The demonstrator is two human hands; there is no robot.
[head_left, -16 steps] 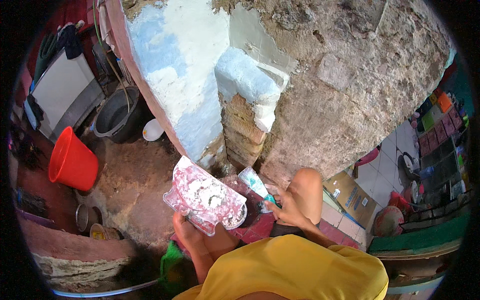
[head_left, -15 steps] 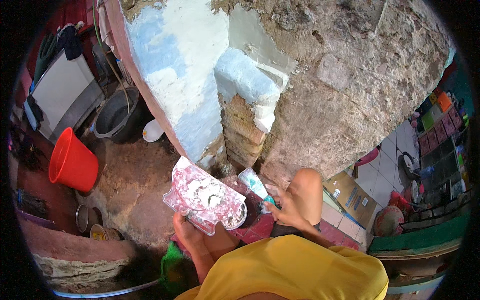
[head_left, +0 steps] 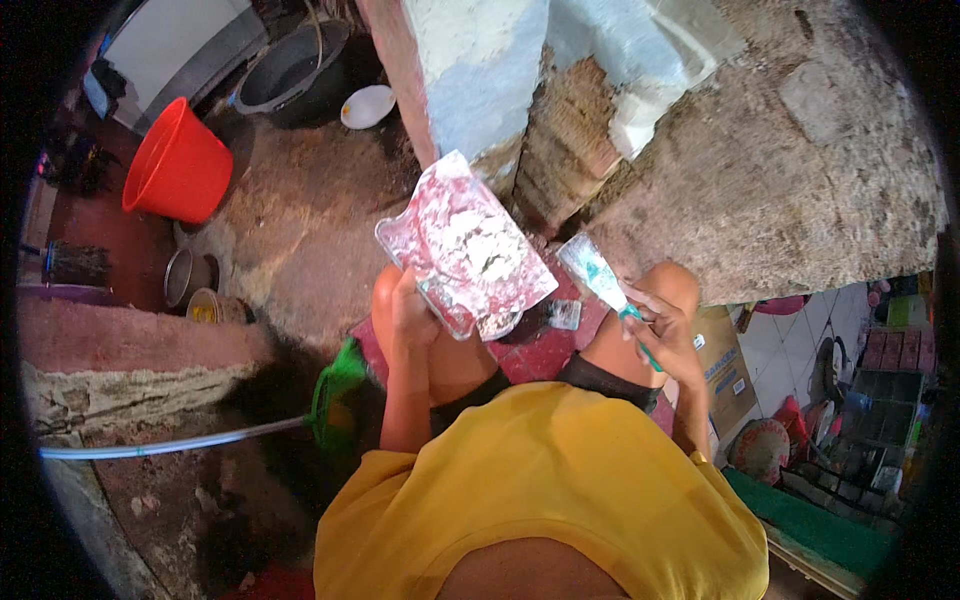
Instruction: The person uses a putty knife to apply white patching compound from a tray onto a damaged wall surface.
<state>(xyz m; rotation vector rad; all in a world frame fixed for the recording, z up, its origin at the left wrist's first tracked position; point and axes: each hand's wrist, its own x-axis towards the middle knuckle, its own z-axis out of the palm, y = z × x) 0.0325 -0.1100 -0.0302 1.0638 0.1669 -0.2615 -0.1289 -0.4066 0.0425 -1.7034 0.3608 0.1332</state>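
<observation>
My left hand (head_left: 412, 308) is closed around the near-left edge of a flat, red-and-white smeared plastic board (head_left: 436, 205). A mound of white putty (head_left: 488, 248) lies on the board. In my right hand (head_left: 664, 325) is a putty knife (head_left: 592, 270) with a teal handle, its whitened blade pointing up and left, apart from the board. Beyond them stands a wall corner (head_left: 480, 85) coated in white and pale blue, with bare rough material (head_left: 570, 135) in its recess. Between my knees, a small greyish flat piece (head_left: 564, 314) lies low over the red tiles.
A red bucket (head_left: 180, 165), a black tub (head_left: 295, 75) and a white bowl (head_left: 368, 106) stand on the left floor. The rough wall (head_left: 760, 200) fills the right side. Flattened cardboard (head_left: 728, 365) lies beside my right knee. Green netting (head_left: 335, 390) is at lower left.
The view has tipped down toward my lap, so the wall sits higher in the picture. The board has turned a little clockwise. The putty knife remains in my right hand, its handle now showing more.
</observation>
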